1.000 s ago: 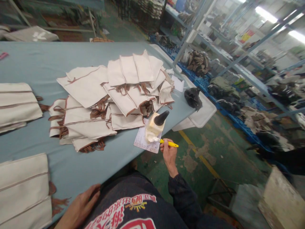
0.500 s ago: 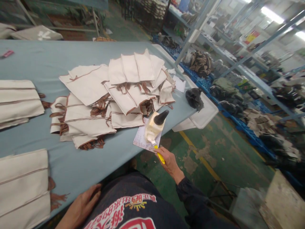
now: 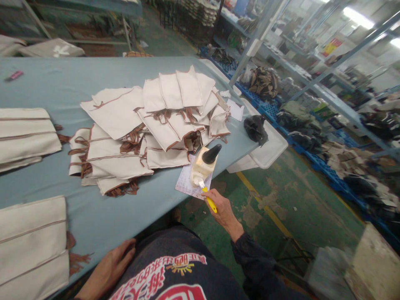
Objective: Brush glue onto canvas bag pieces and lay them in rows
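Note:
My right hand (image 3: 223, 211) is closed around the yellow handle of a brush (image 3: 211, 204). The brush's pale bristle end touches the near end of a cream-coloured bottle (image 3: 203, 168) with a black cone-shaped spout. Under the bottle lies a sheet of paper with writing (image 3: 184, 182) at the table's edge. My left hand (image 3: 109, 266) holds nothing and rests by the table's near edge, beside my body, fingers stretched out. Closest to it is a stack of cream fabric panels (image 3: 33, 246) with brown strips. A larger heap of similar cream pieces (image 3: 117, 152) lies behind the bottle.
The blue-grey table (image 3: 125, 221) carries another panel stack (image 3: 28, 135) at left and a small pink item (image 3: 15, 75). A black bag (image 3: 255, 128) sits at the right corner, beside a white tray (image 3: 273, 146). Blue pallets with piled material (image 3: 265, 81) stand beyond.
The view has shifted slightly, so the table's left side appears a little further right. The brush in my right hand stays at the bottle, and my left hand keeps its place.

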Tool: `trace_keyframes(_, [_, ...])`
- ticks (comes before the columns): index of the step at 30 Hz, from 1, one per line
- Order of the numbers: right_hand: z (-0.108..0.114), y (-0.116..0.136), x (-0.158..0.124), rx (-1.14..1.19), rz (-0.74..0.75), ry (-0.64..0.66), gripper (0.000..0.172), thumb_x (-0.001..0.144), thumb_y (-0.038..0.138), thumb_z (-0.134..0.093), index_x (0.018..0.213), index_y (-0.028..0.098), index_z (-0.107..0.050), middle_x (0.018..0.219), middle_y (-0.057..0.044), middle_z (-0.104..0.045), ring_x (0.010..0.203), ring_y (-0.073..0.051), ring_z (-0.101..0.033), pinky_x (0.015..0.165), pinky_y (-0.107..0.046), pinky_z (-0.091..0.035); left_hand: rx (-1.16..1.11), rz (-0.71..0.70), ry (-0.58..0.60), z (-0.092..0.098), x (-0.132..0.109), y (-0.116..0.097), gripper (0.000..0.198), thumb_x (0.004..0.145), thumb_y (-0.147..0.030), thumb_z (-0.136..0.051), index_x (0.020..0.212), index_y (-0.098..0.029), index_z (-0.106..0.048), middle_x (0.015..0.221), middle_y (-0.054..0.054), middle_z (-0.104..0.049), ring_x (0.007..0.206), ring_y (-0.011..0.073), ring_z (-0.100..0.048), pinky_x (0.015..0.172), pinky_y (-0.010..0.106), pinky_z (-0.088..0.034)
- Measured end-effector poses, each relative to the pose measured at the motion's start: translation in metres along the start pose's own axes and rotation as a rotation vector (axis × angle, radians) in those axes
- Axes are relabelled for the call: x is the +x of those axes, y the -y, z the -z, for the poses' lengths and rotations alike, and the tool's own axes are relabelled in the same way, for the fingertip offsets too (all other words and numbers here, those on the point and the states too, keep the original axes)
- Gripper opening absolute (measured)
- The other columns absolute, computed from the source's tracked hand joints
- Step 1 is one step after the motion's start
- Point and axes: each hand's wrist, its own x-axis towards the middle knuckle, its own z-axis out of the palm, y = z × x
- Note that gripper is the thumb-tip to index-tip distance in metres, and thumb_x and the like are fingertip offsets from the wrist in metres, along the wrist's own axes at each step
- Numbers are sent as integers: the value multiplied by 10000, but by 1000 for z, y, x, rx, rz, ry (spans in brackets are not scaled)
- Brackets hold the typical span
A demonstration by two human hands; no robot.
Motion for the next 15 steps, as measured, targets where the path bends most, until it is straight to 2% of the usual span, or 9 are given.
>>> trace_keyframes(4, [-6, 1, 15, -42, 22, 63, 365, 927, 82, -579, 1189, 267, -754, 1043, -69, -713, 924, -207, -702, 790, -265, -531, -14, -11, 3, -1, 2, 2, 431, 948, -462, -476, 1135, -225, -784, 1130, 88, -865, 1057, 309, -827, 970, 361, -645])
trace_keyframes(8, [-6, 10, 13, -33, 51, 117, 415, 813, 41, -620, 1107, 291, -771, 968, -34, -700, 855, -194, -684, 771, -257, -517, -56, -6, -22, -2, 2, 8, 404, 938, -459, -525, 1143, -232, -789, 1171, 88, -858, 1100, 311, -815, 1006, 360, -631])
trace_keyframes(11, [-1, 14, 5, -1, 22, 89, 389, 838, 66, -589, 1119, 279, -754, 987, -32, -703, 896, -194, -703, 810, -265, -525, -69, 14, -24, -4, 2, 13, 420, 930, -482, -525, 1132, -231, -794, 1160, 97, -859, 1077, 319, -821, 989, 375, -641])
trace_keyframes(15, [-3, 10, 6, 55, -65, -14, 330, 911, 132, -537, 1140, 260, -736, 1013, -45, -709, 939, -201, -710, 860, -286, -537, -80, 14, -24, -4, 2, 13, 421, 931, -483, -520, 1129, -229, -792, 1148, 98, -861, 1076, 317, -819, 996, 372, -634])
